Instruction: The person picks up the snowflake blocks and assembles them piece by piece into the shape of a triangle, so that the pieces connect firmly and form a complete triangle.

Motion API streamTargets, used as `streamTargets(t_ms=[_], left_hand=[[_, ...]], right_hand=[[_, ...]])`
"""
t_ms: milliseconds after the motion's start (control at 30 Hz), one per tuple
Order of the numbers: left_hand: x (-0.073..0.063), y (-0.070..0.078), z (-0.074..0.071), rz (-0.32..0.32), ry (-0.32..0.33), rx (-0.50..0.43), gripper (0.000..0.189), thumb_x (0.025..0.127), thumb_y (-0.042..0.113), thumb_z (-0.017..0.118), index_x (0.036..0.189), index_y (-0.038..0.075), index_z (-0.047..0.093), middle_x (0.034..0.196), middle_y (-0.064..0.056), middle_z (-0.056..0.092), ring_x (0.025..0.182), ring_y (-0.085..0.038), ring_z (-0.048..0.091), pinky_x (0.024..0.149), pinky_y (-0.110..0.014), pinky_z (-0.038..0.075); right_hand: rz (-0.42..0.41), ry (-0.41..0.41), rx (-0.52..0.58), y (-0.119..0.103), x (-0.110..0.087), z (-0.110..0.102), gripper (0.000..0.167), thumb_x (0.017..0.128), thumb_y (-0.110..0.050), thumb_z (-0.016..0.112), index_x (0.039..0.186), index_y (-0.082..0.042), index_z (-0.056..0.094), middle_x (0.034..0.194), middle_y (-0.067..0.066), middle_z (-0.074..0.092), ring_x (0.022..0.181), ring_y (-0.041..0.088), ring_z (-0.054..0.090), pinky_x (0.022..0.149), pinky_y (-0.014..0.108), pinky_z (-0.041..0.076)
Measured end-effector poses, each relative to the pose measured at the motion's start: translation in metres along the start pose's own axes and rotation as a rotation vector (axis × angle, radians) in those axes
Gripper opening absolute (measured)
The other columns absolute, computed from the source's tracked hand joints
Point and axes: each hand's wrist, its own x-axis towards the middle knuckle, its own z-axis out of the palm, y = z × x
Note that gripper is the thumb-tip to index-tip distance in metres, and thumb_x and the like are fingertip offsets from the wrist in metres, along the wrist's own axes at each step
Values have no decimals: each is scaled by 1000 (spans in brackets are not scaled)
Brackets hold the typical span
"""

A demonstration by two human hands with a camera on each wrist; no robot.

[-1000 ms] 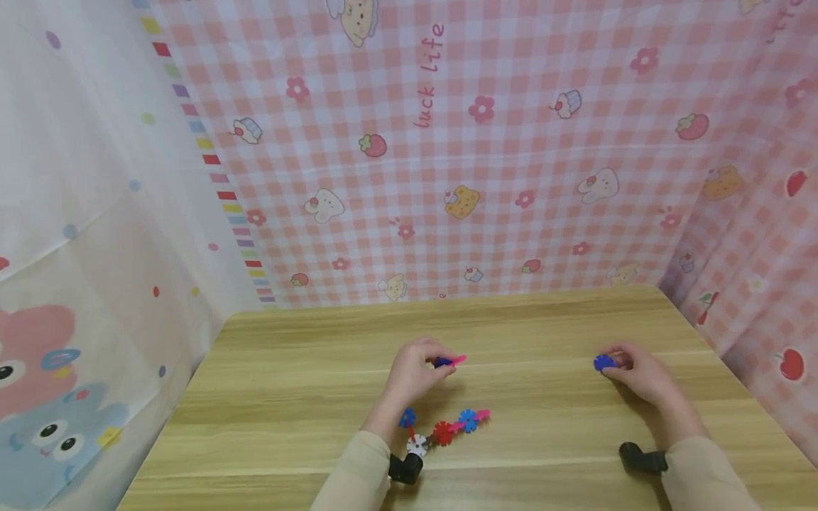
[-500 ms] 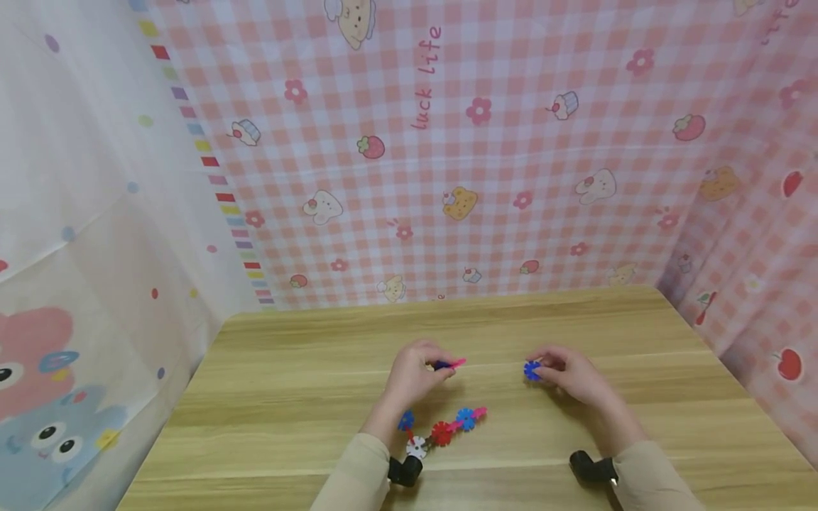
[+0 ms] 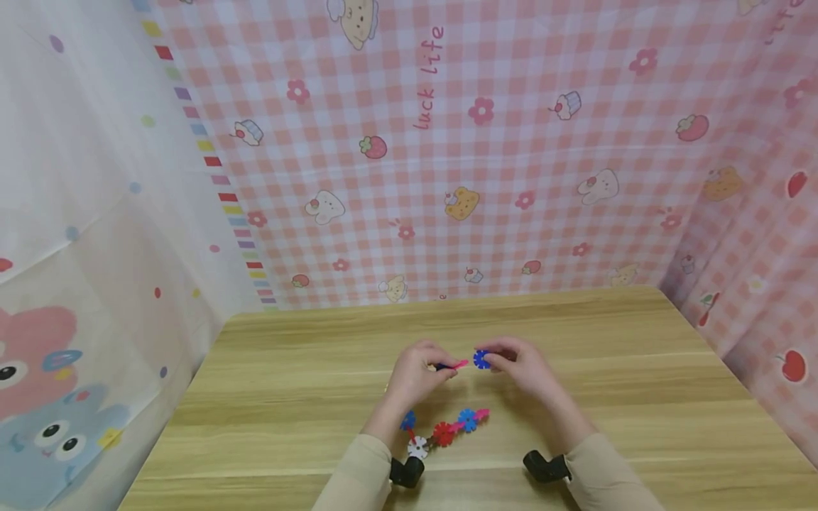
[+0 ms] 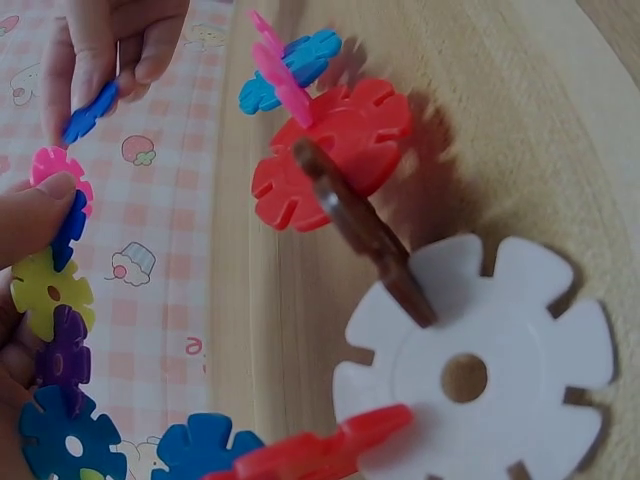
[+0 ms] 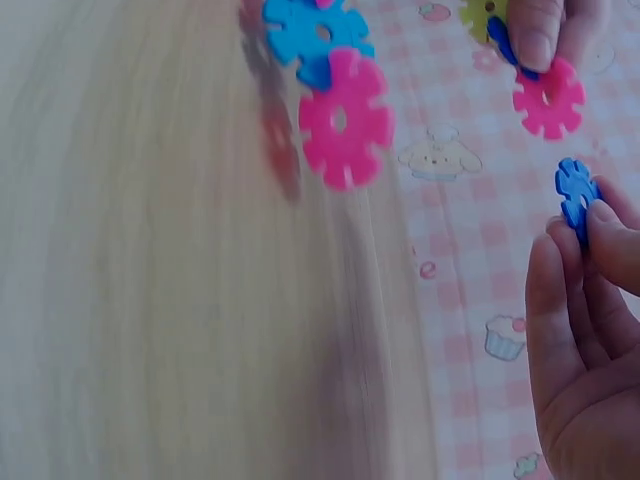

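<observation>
My left hand pinches a short run of notched plastic snowflake discs near its end. A pink disc sticks out beyond the thumb; a dark blue disc, a yellow disc and a purple disc follow. My right hand pinches a single blue disc between thumb and fingers. That disc faces the pink one, with a small gap between them. Below the hands lie joined discs, among them a white disc, a red disc and a pink end disc.
Both hands are above a wood-grain table. A pink checked cloth hangs behind it, and a pale cloth at the left. Black wrist mounts sit low near the joined discs.
My right hand has moved left with the blue disc, from the table's right side to close beside the pink disc. The left hand has stayed nearly still.
</observation>
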Motion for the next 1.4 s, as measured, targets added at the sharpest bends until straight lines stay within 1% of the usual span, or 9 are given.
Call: streamTargets(t_ms=[200, 400, 567, 767, 967, 1067, 1167, 1300, 1400], left_hand=[[0, -1, 1, 14, 9, -12, 10, 81, 6, 81, 90, 12, 81, 88, 3, 66, 83, -13, 61, 73, -26, 51], [1, -1, 1, 26, 32, -7, 10, 81, 6, 82, 89, 12, 81, 88, 3, 65, 83, -13, 61, 73, -27, 52], [1, -1, 1, 28, 47, -12, 9, 81, 7, 82, 89, 11, 81, 88, 3, 66, 84, -14, 61, 74, -30, 53], [1, -1, 1, 25, 51, -26, 9, 81, 6, 81, 89, 12, 81, 87, 4, 66, 83, -14, 61, 74, -34, 54], [0, 1, 2, 33, 55, -9, 9, 81, 6, 81, 88, 12, 80, 85, 4, 65, 81, -13, 60, 72, -28, 52], [0, 1, 4, 54, 61, 9, 9, 80, 6, 82, 87, 12, 80, 85, 3, 66, 82, -14, 60, 73, -27, 51], [0, 1, 5, 80, 70, 29, 9, 80, 6, 82, 87, 12, 80, 86, 3, 66, 82, -14, 61, 74, -28, 52], [0, 1, 5, 114, 85, 46, 9, 79, 7, 83, 86, 12, 80, 85, 3, 67, 82, -15, 61, 75, -28, 52], [1, 1, 6, 129, 95, 47, 9, 79, 6, 83, 85, 12, 80, 85, 3, 67, 82, -15, 61, 75, -29, 52]], right_hand=[[6, 25, 23, -4, 3, 10, 23, 96, -2, 62, 117, 4, 68, 106, 16, 69, 86, 22, 66, 74, 30, 57], [24, 45, 9, -6, 7, 14, 22, 96, 0, 61, 116, 3, 69, 106, 15, 70, 87, 20, 65, 79, 36, 57], [35, 56, 2, -6, 9, 15, 22, 96, 0, 61, 117, 2, 69, 107, 14, 69, 90, 22, 65, 80, 34, 57], [47, 78, -29, -7, 9, 15, 19, 96, -1, 62, 114, -1, 69, 100, 10, 69, 86, 20, 65, 79, 36, 57], [64, 97, -38, -6, 9, 16, 16, 95, -1, 63, 110, -2, 70, 98, 9, 69, 84, 19, 65, 77, 33, 57], [53, 109, -32, -5, 8, 16, 16, 94, -2, 64, 109, -1, 70, 97, 10, 70, 83, 19, 65, 76, 32, 56], [49, 119, -20, -11, 6, 15, 15, 94, -2, 65, 108, 1, 70, 97, 11, 70, 83, 20, 65, 77, 34, 57], [50, 128, -20, -11, 6, 14, 15, 94, -2, 65, 108, 0, 71, 98, 11, 70, 83, 21, 65, 76, 31, 56], [43, 132, -20, -6, 7, 14, 15, 94, -4, 66, 108, -1, 71, 99, 11, 70, 83, 19, 65, 75, 27, 55]])
